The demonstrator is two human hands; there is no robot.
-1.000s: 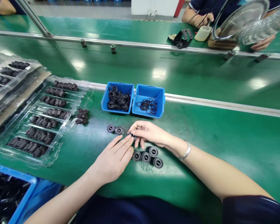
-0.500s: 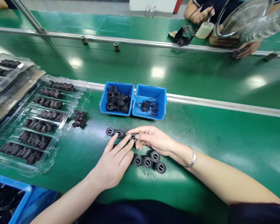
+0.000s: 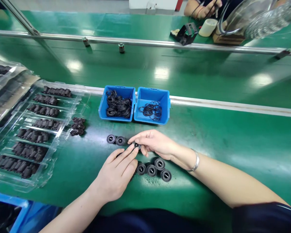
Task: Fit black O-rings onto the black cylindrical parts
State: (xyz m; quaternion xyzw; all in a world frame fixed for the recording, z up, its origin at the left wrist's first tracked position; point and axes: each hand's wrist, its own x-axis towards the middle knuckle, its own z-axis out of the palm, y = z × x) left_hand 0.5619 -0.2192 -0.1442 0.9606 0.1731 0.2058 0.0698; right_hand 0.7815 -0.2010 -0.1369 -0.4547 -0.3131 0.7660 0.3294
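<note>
The green bench point(image 3: 232, 142) is seen bearing a clear tray point(image 3: 5, 176) of dark parts at nine o'clock and two blue bins point(image 3: 134, 94) of rings at twelve o'clock. Four black rollers point(image 3: 153, 168) are clustered at six o'clock, two more point(image 3: 115, 139) at ten. A small black roller point(image 3: 136, 145) is pinched by the right hand point(image 3: 155, 144), fingers closed on it; it is touched by the extended fingertips of the left hand point(image 3: 116, 174).
</note>
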